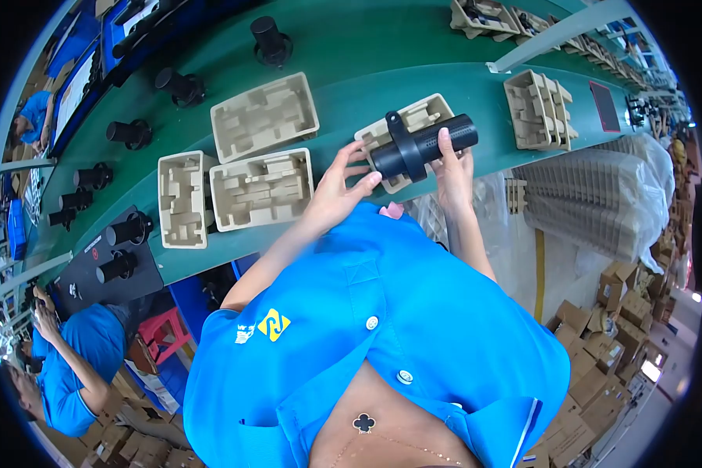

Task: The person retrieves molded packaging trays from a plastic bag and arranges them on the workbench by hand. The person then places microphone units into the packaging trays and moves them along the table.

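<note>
A black cylindrical device (pixel 425 147) with a ring-shaped collar and a perforated section lies tilted across my two hands, above a beige moulded-pulp tray (pixel 427 111). My left hand (pixel 339 189) grips its left end, thumb along the near side and fingers spread round the far side. At the right end, my right hand (pixel 454 178) is closed round the underside with the thumb on top. The device covers part of the tray, so whether they touch is unclear. Left of my hands lie more pulp trays, including a near tray (pixel 261 189) and a far tray (pixel 265 117).
Similar black cylinders (pixel 267 39) stand along the green bench (pixel 351 47). A narrow tray (pixel 183 199) lies at left, and another ribbed tray (pixel 537 109) at right. Wrapped tray stacks (pixel 600 195) stand beside the bench. A co-worker (pixel 78 366) in blue sits at lower left.
</note>
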A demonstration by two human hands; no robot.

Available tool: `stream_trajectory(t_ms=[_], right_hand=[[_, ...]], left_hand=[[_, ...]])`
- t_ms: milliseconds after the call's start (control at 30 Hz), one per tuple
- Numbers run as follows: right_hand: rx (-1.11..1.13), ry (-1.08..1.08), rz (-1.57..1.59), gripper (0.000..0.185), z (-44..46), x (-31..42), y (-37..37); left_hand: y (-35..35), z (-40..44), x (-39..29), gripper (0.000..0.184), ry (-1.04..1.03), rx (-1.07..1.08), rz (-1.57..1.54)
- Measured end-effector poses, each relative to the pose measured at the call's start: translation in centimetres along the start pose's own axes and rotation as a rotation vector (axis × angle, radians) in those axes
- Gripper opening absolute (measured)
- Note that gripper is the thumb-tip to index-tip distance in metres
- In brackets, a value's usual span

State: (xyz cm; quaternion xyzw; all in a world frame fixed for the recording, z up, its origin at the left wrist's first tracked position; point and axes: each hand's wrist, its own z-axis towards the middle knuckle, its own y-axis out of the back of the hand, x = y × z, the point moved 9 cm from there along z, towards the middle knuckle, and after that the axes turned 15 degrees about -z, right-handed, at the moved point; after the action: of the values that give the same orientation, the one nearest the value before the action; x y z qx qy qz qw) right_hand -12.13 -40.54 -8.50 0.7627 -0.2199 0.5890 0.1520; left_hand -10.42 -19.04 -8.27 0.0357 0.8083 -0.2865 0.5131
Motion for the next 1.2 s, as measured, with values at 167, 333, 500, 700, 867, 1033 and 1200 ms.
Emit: stream_trajectory(t_ms=[167,333,500,700,867,1033,1200], right_hand=[[-0.030,-0.189,-0.130,0.060,4.4,-7.5,2.0],[-0.441,0.154,-1.141,0.093,4.9,-5.3,3.1],[-0.534,-0.214,-0.816,0.095,2.7,-12.5,9.1],[0.106,-0.542,-0.039,0.057,3.0,-16.2,2.8],[0.177,-0.398,0.054,0.053,18.7,-12.2,-1.0],[0.160,-0.379,0.247,0.035,38.8,-8.9,-3.8],[0.030,-0.384,0.150,0.039,50.7,-11.1,-0.2]], left_hand=[[3.7,1.4,2.9,0.060,0.108,-0.126,0.149],[4.2,1.8,2.2,0.057,0.054,-0.148,0.208],[8.5,0.6,-2.0,0.044,-0.386,-0.331,0.593],[18.4,-1.9,-5.2,0.054,-0.539,-0.781,1.197],[18.9,-3.0,-6.0,0.050,-0.468,-0.865,1.238],[17.8,-3.8,-4.9,0.048,-0.353,-0.819,1.333],[16.3,-3.2,-4.4,0.047,-0.311,-0.782,1.370]])
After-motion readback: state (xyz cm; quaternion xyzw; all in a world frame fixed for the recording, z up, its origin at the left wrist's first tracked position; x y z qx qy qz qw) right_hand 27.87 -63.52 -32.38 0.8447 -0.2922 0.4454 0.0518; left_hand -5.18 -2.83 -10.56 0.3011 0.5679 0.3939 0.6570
